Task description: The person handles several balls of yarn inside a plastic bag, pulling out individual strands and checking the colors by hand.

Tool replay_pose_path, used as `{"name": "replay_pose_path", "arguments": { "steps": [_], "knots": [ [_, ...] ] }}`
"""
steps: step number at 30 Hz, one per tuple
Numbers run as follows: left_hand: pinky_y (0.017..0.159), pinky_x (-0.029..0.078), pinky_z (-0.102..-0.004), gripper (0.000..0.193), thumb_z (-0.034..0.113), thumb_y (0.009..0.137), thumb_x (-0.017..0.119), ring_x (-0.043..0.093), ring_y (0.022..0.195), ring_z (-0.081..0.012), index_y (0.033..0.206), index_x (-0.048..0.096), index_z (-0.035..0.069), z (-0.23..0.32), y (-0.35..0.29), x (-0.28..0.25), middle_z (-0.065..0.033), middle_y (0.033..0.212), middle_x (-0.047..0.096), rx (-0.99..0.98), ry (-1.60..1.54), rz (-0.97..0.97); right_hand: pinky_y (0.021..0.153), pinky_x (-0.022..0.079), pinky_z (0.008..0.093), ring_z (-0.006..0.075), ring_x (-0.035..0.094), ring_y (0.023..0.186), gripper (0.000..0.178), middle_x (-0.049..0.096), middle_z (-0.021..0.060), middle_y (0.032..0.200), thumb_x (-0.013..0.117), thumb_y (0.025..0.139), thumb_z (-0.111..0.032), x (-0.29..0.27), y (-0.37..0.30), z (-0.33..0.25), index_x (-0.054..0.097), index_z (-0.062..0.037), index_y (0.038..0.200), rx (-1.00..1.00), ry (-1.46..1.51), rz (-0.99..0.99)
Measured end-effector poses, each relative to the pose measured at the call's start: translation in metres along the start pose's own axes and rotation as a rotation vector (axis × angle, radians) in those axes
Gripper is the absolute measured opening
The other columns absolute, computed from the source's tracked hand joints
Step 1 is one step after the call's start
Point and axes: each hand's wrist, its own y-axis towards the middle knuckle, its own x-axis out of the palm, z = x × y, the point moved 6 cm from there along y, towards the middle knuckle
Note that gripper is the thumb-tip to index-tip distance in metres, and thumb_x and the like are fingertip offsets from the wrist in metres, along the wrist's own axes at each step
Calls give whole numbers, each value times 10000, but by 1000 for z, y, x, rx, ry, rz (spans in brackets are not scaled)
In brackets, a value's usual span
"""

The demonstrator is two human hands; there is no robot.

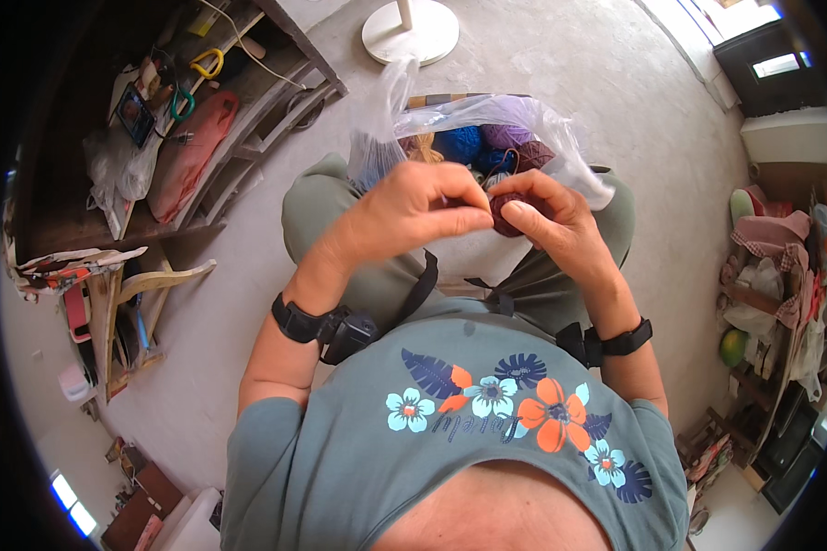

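Maroon yarn ball (508, 213), blue (458, 144) & purple yarn (507, 136) in clear bag (560, 138), floral grey-green tee (487, 404).

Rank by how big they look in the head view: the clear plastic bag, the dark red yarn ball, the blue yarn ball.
1. clear plastic bag, by far.
2 and 3. blue yarn ball and dark red yarn ball: both half hidden, too close to rank.

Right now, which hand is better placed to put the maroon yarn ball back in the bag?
Probably the right hand: it cups the maroon ball, just below the open plastic bag. The left hand only pinches the strand beside it.
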Motion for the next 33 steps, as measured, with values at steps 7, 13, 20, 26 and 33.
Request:
{"name": "replay_pose_path", "arguments": {
  "steps": [7,13,20,26,33],
  "knots": [
    [719,495,-216,152,134,935,649,599,812,-62,985,683,-5,-8,3,-6,2,851,650,-102,-152,154,721,508,268,111,594,887,386,621,44,1073,544,987,-267,1,-10,-9,526,-30,1291,18,312,-270],
    [741,489,-229,197,134,940,628,609,836,-87,1063,688,-8,-29,3,0,-35,884,668,-40,0,135,889,540,362,184,600,1058,404,602,110,1188,588,955,-148,-6,-7,-45,456,-15,1313,-303,494,-117],
    [691,471,-260,172,123,906,663,582,749,-134,1016,692,-5,-3,1,21,-60,827,645,132,41,-84,734,482,217,79,592,852,328,628,41,930,742,813,-34,-18,1,-33,584,-18,1100,-283,-445,255],
    [695,458,-221,135,133,909,674,563,776,-73,962,699,11,-5,0,-16,0,825,635,-72,-69,218,723,501,262,117,597,854,319,641,33,983,572,959,-243,-8,-10,-12,601,-35,1199,128,9,-141],
    [697,462,-246,191,154,935,643,561,763,-102,1022,699,-7,-28,4,3,-34,840,638,46,-36,192,880,551,357,187,646,981,311,579,156,1241,541,971,-166,-6,2,-36,502,2,1230,-204,496,-115]
  ]
}}
